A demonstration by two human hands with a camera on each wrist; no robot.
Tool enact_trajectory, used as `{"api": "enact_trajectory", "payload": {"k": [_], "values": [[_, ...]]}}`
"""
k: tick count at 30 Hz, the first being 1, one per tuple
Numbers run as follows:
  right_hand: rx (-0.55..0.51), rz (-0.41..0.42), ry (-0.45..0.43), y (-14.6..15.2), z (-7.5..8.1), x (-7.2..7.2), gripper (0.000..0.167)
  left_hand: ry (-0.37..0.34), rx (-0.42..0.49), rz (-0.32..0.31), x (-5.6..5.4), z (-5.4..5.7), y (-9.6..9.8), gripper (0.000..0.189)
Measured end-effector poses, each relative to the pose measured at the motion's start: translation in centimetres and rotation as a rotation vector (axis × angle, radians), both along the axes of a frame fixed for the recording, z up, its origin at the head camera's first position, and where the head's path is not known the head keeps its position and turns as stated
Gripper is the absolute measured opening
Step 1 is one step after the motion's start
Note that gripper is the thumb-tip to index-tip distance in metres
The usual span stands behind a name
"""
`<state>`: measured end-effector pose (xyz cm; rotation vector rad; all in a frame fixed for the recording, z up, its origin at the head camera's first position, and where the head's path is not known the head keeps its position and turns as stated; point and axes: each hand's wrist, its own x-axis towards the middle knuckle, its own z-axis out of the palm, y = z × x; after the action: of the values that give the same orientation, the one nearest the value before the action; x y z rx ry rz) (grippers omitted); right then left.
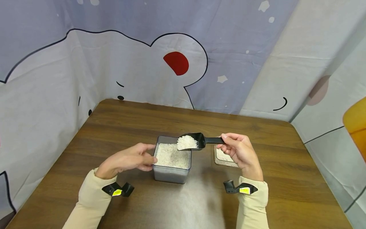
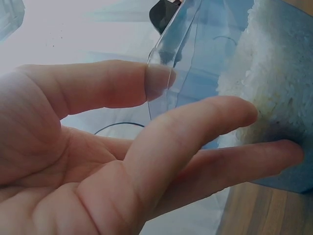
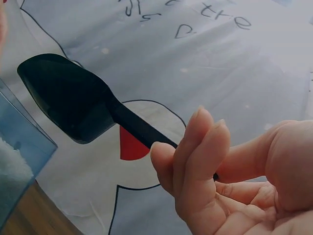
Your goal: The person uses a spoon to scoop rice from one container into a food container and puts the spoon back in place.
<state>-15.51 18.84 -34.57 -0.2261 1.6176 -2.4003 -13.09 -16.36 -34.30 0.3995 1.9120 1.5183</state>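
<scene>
A clear rectangular container (image 1: 172, 174) full of white rice (image 1: 171, 155) stands on the table. My left hand (image 1: 130, 159) grips its left side, thumb over the rim and fingers along the outer wall (image 2: 210, 88). With thumb and fingers, my right hand (image 1: 240, 151) pinches the handle end of a black scoop (image 1: 201, 141). Heaped white rice (image 1: 187, 142) lies in the scoop, which is held nearly level over the container's back right corner. From the right wrist, the underside of the scoop (image 3: 68, 98) shows beside the container wall.
A smaller clear container (image 1: 224, 163) with pale grains sits to the right, partly hidden under my right hand. The brown wooden table (image 1: 137, 121) ends at a printed curtain (image 1: 137, 70) at the back. An orange-yellow object (image 1: 355, 124) appears at the far right edge.
</scene>
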Motion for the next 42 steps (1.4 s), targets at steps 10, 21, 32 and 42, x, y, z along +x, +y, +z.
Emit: {"api": "enact_trajectory", "payload": {"k": [10, 21, 32, 42], "values": [[-0.027, -0.003, 0.02, 1.3, 0.0, 0.1, 0.016, 0.0, -0.002, 0.005, 0.1, 0.1, 0.0, 0.07], [-0.011, -0.06, 0.015, 3.3, -0.1, 0.5, 0.02, 0.001, -0.01, 0.001, 0.0, -0.1, 0.3, 0.067], [-0.054, -0.087, -0.01, 5.6, -0.5, 0.8, 0.019, 0.002, -0.005, 0.001, -0.1, 0.0, 0.2, 0.067], [-0.079, -0.112, -0.001, 7.8, -0.9, 1.2, 0.022, 0.006, 0.004, -0.006, -0.1, 0.0, 0.2, 0.068]]}}
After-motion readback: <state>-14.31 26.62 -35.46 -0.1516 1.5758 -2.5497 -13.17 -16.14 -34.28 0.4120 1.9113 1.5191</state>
